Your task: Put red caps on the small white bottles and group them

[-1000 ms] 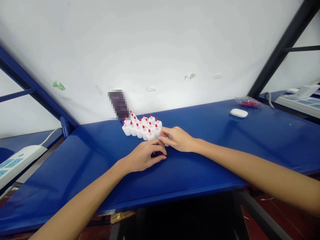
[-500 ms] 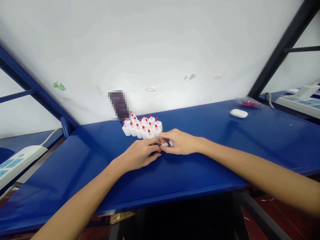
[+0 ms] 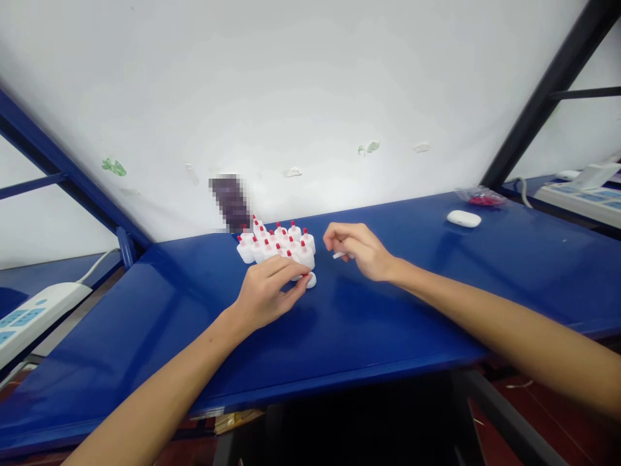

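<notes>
Several small white bottles with red tips (image 3: pixel 266 251) stand upright, packed together near the wall. My left hand (image 3: pixel 266 288) is just in front of them, thumb and fingers closed on another white bottle (image 3: pixel 312 281), which lies tilted at the fingertips and is partly hidden. A trace of red shows between those fingertips. To the right, my right hand (image 3: pixel 361 249) is raised a little above the table, its fingers curled around a small, thin white piece (image 3: pixel 338 255). Most of that piece is hidden, so its kind cannot be made out.
The blue table (image 3: pixel 388 323) runs along a white wall. Toward the right lie a white earbud case (image 3: pixel 464 219) and a clear bag with red pieces (image 3: pixel 485 198). A pixelated dark object (image 3: pixel 233 204) leans behind the bottles. Power strips (image 3: pixel 36 317) flank the table.
My right hand has moved up and right, away from my left hand, with the thin white piece in its fingers. The left fingers have closed on the tilted bottle.
</notes>
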### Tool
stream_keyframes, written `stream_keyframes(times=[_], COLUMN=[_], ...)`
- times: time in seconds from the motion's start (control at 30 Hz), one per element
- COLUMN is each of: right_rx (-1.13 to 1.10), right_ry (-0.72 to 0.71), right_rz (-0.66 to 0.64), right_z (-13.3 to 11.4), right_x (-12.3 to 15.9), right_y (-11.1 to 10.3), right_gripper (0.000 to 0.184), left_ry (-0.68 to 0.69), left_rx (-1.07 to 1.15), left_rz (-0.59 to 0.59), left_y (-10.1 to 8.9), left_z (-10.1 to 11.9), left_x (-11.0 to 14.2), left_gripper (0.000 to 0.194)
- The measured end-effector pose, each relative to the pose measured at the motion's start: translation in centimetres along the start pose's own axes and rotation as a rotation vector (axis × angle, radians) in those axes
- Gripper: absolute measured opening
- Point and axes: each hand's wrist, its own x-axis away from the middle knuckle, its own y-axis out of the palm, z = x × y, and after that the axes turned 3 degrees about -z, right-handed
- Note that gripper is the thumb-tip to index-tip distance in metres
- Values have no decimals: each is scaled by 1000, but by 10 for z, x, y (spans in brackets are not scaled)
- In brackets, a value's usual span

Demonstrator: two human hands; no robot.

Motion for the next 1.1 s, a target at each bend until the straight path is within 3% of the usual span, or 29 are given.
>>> stream_keyframes(times=[0.1, 0.17, 0.43, 0.83, 1.1], right_rx=[-374, -460, -565, -588, -623], right_ry=[65, 75, 121, 174, 197], right_rz=[-23, -60, -85, -139, -136], right_z=[-5, -8, -14, -6, -3], right_x=[0, 2, 10, 7, 5], right_y=[6, 14, 33, 35, 34], right_gripper=[15, 14, 11, 14, 12], left_ry=[2, 16, 32, -106, -98], left_rx=[21, 35, 41, 73, 60], left_rz=[120, 129, 83, 47, 32], left_y=[1, 0, 4, 4, 6], left_z=[6, 10, 8, 4, 1], left_x=[-2, -4, -2, -1, 0], left_gripper=[15, 18, 31, 14, 12])
